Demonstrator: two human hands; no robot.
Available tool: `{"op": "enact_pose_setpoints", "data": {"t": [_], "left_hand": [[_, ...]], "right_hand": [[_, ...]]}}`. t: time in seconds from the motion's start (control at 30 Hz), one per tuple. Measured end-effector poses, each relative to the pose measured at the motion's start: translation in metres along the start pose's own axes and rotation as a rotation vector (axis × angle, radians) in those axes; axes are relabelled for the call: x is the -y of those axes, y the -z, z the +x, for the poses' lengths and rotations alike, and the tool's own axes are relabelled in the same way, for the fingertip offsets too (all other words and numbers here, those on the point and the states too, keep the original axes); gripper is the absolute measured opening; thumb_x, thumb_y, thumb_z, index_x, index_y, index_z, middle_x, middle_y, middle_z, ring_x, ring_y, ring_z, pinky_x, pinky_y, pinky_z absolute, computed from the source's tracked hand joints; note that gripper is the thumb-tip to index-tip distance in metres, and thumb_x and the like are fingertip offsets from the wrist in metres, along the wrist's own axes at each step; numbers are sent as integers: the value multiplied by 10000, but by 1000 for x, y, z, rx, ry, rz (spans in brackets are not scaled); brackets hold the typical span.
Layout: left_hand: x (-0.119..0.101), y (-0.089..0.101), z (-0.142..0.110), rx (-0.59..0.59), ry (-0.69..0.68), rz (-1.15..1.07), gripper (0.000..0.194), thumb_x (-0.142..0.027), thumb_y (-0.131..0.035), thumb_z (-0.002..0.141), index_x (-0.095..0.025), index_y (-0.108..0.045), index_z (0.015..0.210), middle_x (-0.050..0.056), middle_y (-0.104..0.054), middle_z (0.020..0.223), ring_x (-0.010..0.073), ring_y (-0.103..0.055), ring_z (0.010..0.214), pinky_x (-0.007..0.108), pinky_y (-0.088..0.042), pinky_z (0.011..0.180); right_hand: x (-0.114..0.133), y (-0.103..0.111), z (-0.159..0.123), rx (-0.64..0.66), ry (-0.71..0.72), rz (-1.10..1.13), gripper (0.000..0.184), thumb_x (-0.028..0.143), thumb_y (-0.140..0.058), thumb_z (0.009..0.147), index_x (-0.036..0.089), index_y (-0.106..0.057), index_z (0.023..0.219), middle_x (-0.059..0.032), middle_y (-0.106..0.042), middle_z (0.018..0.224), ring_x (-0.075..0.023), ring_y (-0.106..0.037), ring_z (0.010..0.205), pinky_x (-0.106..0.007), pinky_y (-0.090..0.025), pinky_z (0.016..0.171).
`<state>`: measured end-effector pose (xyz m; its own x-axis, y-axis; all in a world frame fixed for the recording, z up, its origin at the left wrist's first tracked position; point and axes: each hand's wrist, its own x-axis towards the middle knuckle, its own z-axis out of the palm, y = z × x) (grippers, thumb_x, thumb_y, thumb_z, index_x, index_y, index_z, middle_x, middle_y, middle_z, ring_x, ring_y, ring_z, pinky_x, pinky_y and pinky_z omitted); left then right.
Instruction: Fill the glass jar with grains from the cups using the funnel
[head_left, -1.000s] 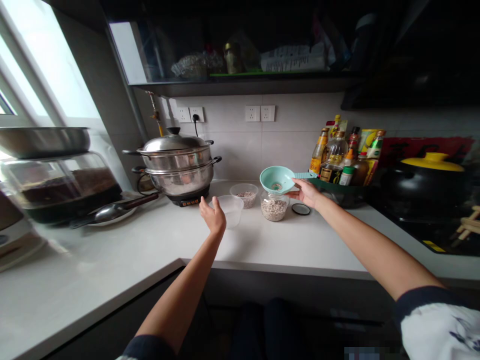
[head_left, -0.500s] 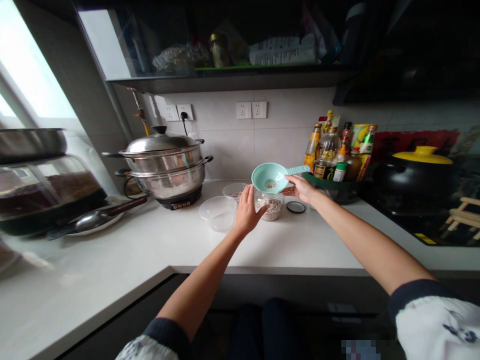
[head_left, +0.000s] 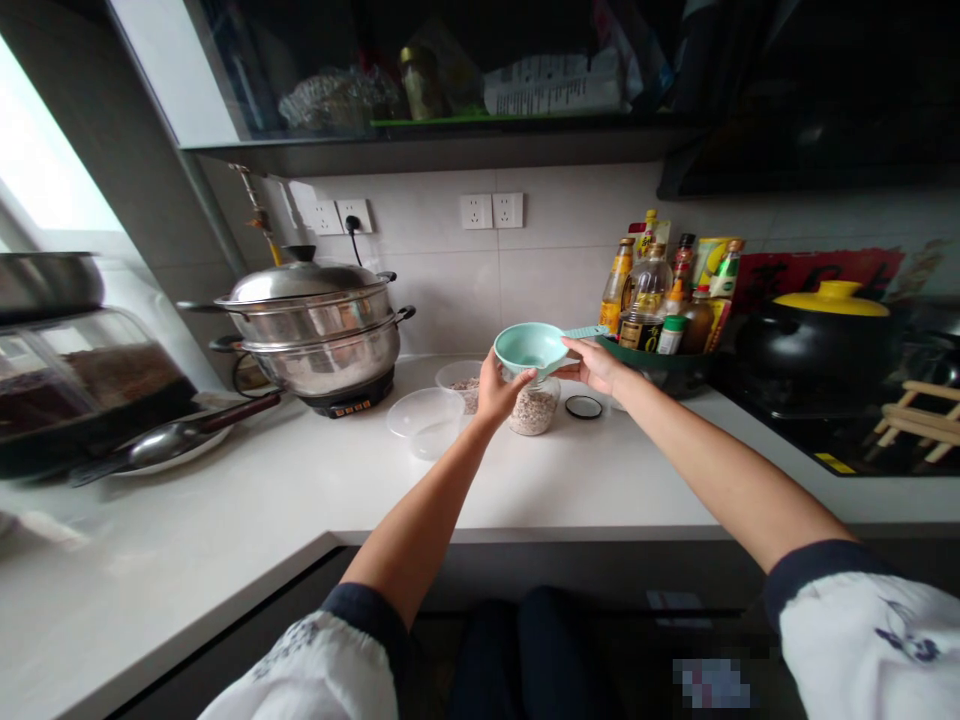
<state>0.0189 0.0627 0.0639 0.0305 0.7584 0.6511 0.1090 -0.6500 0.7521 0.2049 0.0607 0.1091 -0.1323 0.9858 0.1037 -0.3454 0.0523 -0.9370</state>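
Note:
A mint-green funnel (head_left: 529, 345) with a ribbed handle sits over the mouth of a clear jar (head_left: 534, 408) partly filled with pale mixed grains. My left hand (head_left: 501, 388) grips the funnel's left side, thumb along its front. On the other side, my right hand (head_left: 594, 365) holds it near the base of the handle; some of its fingers are hidden. No grains show in the bowl of the funnel. Left of the jar stand a clear plastic tub (head_left: 426, 424) and, behind it, a second tub (head_left: 459, 376) with grains inside. A dark-rimmed round lid (head_left: 583, 406) lies to the jar's right.
A steel steamer pot (head_left: 319, 325) stands on an electric base at the left, with a ladle (head_left: 161, 446) on a plate nearby. Several sauce bottles (head_left: 651, 290) crowd the back right, beside a black pot with a yellow lid (head_left: 832, 298). An upper cabinet (head_left: 450, 150) overhangs the counter.
My left hand has closed from a flat, open pose onto the funnel's side. The grains seen in the funnel are gone from its bowl. The camera view has shifted slightly.

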Motion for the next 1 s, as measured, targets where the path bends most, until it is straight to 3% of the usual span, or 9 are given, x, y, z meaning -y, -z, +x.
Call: {"op": "enact_pose_setpoints", "data": {"t": [0.07,0.2,0.27,0.43,0.6,0.83,1.0], "left_hand": [[-4,-1,6,3,26,9,627,-505,-704,700,-138,-548,1184,129,-638,1142,241,-616,1027,316,-479,870],[-10,0,17,7,133,148,495,-549,-632,751,-129,-627,1012,104,-696,949,219,-645,857,299,-487,766],[-11,3,19,6,179,236,499,-554,-620,758,-121,-639,1005,119,-695,979,229,-644,877,308,-478,791],[-6,18,14,-73,206,331,615,-536,-595,792,-81,-577,1205,204,-559,1282,272,-620,1035,350,-450,906],[1,23,9,-46,208,309,608,-511,-627,780,-106,-578,1230,193,-568,1279,296,-600,1088,374,-439,937],[2,14,17,3,264,177,617,-479,-658,763,-104,-553,1242,202,-539,1316,294,-563,1158,363,-438,930],[1,11,22,44,198,140,458,-468,-655,762,-140,-634,1082,141,-657,1138,272,-596,1089,365,-446,919]], "right_hand": [[0,-4,2,-50,-4,43,48,199,-595,853,158,-580,834,-20,-676,693,-145,-659,603,-296,-605,601],[0,-8,9,-170,-42,92,67,205,-584,865,148,-567,835,-25,-669,633,-136,-638,509,-251,-591,526],[-1,-8,13,-204,-66,101,71,204,-548,885,146,-560,845,-30,-664,614,-139,-637,493,-243,-585,507],[-2,-6,16,-206,-69,131,82,169,-488,903,138,-544,853,-30,-652,597,-145,-643,494,-237,-586,503],[-1,-10,15,-243,-86,122,76,194,-485,908,142,-534,883,-31,-637,588,-145,-640,490,-218,-576,477],[2,-15,12,-322,-81,112,47,180,-510,896,136,-525,890,-30,-621,570,-140,-632,471,-202,-559,449],[0,-15,11,-294,-62,116,45,166,-522,886,138,-546,859,-26,-636,587,-132,-618,462,-224,-574,471]]}}
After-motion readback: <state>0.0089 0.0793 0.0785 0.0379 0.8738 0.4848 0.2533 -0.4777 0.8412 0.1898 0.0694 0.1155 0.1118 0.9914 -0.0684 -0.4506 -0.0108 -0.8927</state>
